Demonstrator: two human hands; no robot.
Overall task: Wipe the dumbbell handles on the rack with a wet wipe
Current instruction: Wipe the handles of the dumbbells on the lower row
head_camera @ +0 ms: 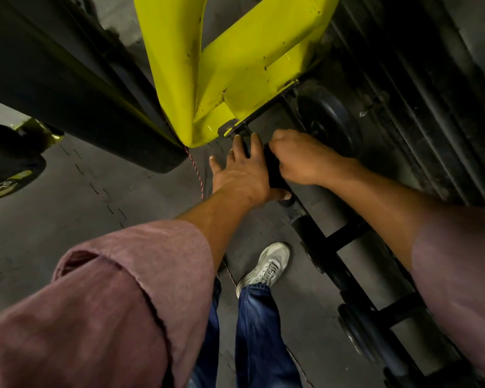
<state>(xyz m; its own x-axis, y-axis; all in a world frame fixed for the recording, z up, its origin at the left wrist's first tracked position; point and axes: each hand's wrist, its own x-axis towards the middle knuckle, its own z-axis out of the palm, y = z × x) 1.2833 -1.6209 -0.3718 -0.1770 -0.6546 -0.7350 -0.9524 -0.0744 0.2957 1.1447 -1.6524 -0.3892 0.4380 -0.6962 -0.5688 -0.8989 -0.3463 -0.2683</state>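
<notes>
dull black metal makes up the rack rail, a long bar whose axis runs on a slant from the glossy yellow frame at its upper end down toward the lower right, with short black cross-pieces branching off it. right at the foot of the yellow frame, where a black bolted bracket meets the rail, both hands work on a dark cylindrical handle that lies along the same slanted line. the left hand lies over it from the left with fingers fairly straight and spread, fingertips reaching up to the bracket and the thumb tucked under the handle's lower end. the right hand comes from the other side, fingers curled down around the handle's upper part; whether a wipe sits under either hand cannot be told, since the dark shape there is unclear. just right of the frame's foot sits a round, smooth black dumbbell head. farther down the rail another dark rounded weight shows. below the frame, dusty pink cloth sleeves, blue jeans and a pale laced shoe stand on the grey matte floor.
</notes>
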